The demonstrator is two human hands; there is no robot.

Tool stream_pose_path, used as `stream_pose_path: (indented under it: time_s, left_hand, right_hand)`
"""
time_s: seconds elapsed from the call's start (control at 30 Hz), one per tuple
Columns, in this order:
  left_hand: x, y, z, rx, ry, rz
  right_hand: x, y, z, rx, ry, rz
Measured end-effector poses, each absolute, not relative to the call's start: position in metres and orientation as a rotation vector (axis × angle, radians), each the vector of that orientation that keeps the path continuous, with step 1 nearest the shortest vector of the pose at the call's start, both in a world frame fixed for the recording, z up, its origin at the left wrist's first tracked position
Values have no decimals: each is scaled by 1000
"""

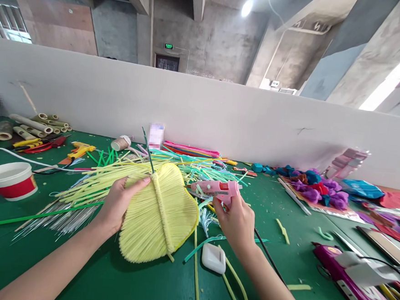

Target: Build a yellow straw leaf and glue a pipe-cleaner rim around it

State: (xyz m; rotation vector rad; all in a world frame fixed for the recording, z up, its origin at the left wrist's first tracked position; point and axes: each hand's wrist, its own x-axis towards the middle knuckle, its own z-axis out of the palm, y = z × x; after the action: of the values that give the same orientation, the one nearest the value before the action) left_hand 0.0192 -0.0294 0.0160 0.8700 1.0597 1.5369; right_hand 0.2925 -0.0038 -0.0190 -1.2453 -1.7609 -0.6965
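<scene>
Leaf [162,202] — one, yellow and fuzzy — is held up over the near middle of the green bench [156,288], its left side pinched in the left hand [114,203]. The right hand [238,221] curls closed around one pink glue gun [211,187], nozzle near the leaf's right edge. Two paper cups [19,188] stand left, one near, one tipped farther off.
</scene>
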Motion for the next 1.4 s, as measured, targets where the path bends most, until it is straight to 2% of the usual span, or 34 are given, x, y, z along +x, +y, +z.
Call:
stream_pose_path:
  time_s: [1.4]
  left_hand:
    - [18, -28, 18, 848, 1073, 1582]
  right_hand:
    - [292, -8, -16, -1186, -1795, -654]
